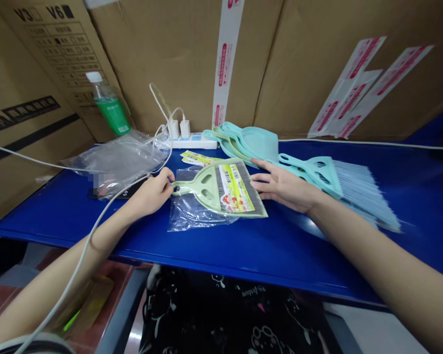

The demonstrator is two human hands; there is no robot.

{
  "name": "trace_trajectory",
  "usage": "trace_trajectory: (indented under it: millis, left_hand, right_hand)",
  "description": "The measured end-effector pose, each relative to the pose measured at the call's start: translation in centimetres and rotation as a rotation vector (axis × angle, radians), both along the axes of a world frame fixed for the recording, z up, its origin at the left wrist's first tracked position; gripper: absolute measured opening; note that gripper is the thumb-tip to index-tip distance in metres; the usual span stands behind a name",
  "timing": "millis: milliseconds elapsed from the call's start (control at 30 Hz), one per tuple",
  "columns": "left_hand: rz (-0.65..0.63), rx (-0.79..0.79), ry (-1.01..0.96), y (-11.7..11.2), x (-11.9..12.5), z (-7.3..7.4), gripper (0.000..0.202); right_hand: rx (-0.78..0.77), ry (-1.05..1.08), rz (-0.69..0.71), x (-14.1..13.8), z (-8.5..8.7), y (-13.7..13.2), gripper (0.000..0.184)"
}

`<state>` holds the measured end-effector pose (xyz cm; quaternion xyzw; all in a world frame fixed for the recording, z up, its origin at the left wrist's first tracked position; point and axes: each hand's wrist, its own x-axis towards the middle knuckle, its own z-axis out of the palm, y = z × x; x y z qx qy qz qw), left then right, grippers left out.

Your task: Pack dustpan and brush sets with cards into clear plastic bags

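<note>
A pale green dustpan-and-brush set [206, 189] with a yellow printed label [233, 188] lies on the blue table [243, 246], half over a clear plastic bag [192, 214]. My left hand [153, 192] pinches the end of its handle. My right hand [284, 187] rests with fingers stretched out at the set's right edge, touching it. Just behind my right hand lie teal brushes [332, 179] with pale blue bristles and a stack of teal and green dustpans [249, 140].
Cardboard boxes [170, 54] wall the back. A white power strip [192, 141] with chargers, a green-labelled bottle [109, 105], crumpled clear bags [118, 160], spare yellow labels [197, 158] and a white cable [96, 226] over my left arm lie at left.
</note>
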<state>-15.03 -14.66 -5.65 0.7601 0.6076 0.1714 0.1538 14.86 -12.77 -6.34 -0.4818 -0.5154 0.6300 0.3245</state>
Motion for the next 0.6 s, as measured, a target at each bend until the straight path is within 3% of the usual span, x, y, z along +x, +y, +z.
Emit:
trace_trajectory:
  millis: [167, 400, 600]
  left_hand:
    - [0.018, -0.005, 0.073, -0.01, 0.06, 0.02, 0.013]
    - [0.000, 0.019, 0.112, 0.04, 0.01, -0.09, 0.012]
    - [-0.008, 0.008, 0.092, -0.03, -0.01, -0.05, 0.012]
  right_hand:
    - [0.005, 0.090, 0.110, 0.32, -0.10, 0.44, 0.066]
    - [-0.042, 0.111, 0.197, 0.41, -0.38, 0.46, 0.081]
    - [-0.086, 0.130, 0.213, -0.06, -0.44, 0.23, 0.066]
